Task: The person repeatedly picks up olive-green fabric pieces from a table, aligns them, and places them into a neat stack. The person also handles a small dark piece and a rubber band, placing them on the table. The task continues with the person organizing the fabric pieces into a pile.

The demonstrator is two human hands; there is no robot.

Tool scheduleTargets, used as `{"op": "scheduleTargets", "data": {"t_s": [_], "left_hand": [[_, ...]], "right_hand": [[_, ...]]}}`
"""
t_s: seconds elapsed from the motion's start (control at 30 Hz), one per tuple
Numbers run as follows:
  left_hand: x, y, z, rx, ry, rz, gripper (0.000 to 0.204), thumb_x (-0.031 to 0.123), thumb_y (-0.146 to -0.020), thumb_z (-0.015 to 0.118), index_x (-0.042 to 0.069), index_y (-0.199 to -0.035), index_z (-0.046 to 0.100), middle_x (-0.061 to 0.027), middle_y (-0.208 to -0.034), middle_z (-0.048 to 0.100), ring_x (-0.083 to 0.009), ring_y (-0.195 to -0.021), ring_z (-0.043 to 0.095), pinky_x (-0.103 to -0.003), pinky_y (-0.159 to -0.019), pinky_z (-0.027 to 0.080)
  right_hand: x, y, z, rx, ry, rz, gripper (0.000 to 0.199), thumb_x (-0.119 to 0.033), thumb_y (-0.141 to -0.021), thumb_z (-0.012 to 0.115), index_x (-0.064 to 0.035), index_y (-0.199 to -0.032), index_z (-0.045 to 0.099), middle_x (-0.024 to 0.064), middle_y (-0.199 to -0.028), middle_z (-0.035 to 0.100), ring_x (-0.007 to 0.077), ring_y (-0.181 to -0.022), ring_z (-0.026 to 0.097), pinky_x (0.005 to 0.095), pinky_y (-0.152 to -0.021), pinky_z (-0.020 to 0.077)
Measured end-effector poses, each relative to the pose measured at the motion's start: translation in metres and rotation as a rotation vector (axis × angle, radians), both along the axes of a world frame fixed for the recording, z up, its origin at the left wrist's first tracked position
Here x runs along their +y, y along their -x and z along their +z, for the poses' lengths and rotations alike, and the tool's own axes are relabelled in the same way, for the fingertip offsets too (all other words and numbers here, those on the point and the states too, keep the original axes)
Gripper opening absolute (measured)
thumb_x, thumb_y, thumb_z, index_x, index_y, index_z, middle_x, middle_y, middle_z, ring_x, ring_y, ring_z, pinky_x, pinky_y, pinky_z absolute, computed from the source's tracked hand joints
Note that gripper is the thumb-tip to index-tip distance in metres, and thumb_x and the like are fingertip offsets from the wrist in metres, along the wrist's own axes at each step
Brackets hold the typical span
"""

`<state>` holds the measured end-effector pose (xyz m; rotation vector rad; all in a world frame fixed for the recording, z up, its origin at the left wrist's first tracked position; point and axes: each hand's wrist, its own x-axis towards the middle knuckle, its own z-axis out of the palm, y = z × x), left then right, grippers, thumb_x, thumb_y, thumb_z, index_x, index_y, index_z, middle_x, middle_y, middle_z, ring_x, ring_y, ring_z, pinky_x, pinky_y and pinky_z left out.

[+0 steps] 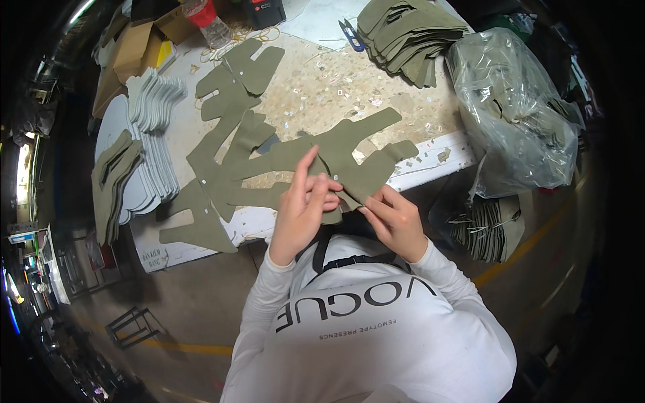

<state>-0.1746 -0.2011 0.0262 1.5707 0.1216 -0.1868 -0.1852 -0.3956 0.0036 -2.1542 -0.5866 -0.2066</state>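
a clear bag (510, 57) with green cloth (531, 132) inside sits at the tabletop's (322, 101) right edge; small scraps (340, 91) dot the open middle. over the near edge, the right hand's (396, 218) grip pinches a green cutout (349, 151); the left hand (308, 205) touches it, grip unclear.

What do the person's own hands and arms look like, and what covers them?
The left hand and the right hand are bare, with no gloves. The left sleeve and the right sleeve are white, full-length and somewhat creased.
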Motion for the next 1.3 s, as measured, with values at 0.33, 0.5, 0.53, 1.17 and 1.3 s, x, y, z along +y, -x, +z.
{"op": "scheduleTargets", "data": {"t_s": [0.33, 0.5, 0.53, 1.17, 1.3], "left_hand": [[-0.016, 0.017, -0.005, -0.138, -0.258, 0.034, 0.055, -0.002, -0.086, 0.066, 0.0, -0.137, 0.045, -0.0141, -0.106, 0.051, -0.0202, -0.086, 0.069, -0.029, -0.073, 0.059], [-0.02, 0.021, -0.008, -0.164, -0.284, 0.07, 0.059, -0.009, -0.082, 0.067, 0.001, -0.137, 0.046, -0.0112, -0.11, 0.051, -0.0146, -0.089, 0.067, -0.024, -0.075, 0.057], [-0.02, 0.022, -0.008, -0.162, -0.278, 0.074, 0.06, -0.009, -0.082, 0.067, 0.001, -0.137, 0.046, -0.0112, -0.11, 0.051, -0.0146, -0.09, 0.067, -0.024, -0.076, 0.057], [-0.024, 0.03, -0.015, -0.102, -0.12, 0.111, 0.07, -0.011, -0.08, 0.068, -0.001, -0.14, 0.033, -0.0143, -0.114, 0.051, -0.0166, -0.087, 0.069, -0.024, -0.073, 0.057], [-0.025, 0.03, -0.015, -0.112, -0.128, 0.11, 0.07, -0.01, -0.08, 0.068, -0.002, -0.14, 0.033, -0.0149, -0.115, 0.051, -0.0161, -0.086, 0.069, -0.024, -0.072, 0.057]], "right_hand": [[-0.015, -0.043, 0.013, 0.09, 0.164, -0.291, 0.033, -0.025, -0.079, 0.077, -0.004, -0.1, 0.062, 0.012, -0.092, 0.056, 0.0324, -0.083, 0.062, 0.0403, -0.068, 0.0495], [-0.008, -0.046, 0.008, 0.112, 0.094, -0.242, 0.027, -0.014, -0.079, 0.075, -0.0038, -0.1, 0.063, 0.0126, -0.094, 0.056, 0.0317, -0.081, 0.061, 0.0382, -0.066, 0.0486], [-0.006, -0.043, 0.007, 0.122, 0.047, -0.245, 0.027, -0.012, -0.079, 0.075, -0.004, -0.102, 0.064, 0.0128, -0.095, 0.057, 0.0315, -0.081, 0.061, 0.0378, -0.065, 0.0483], [-0.014, -0.028, 0.009, 0.202, -0.096, 0.078, 0.039, 0.0, -0.081, 0.071, -0.0116, -0.118, 0.07, 0.0131, -0.092, 0.067, 0.0193, -0.069, 0.062, 0.0268, -0.061, 0.0499], [-0.012, -0.022, -0.005, 0.413, -0.241, -0.062, 0.037, -0.001, -0.082, 0.071, -0.0073, -0.119, 0.069, 0.0113, -0.091, 0.067, 0.0155, -0.08, 0.067, 0.0262, -0.07, 0.0529]]}}
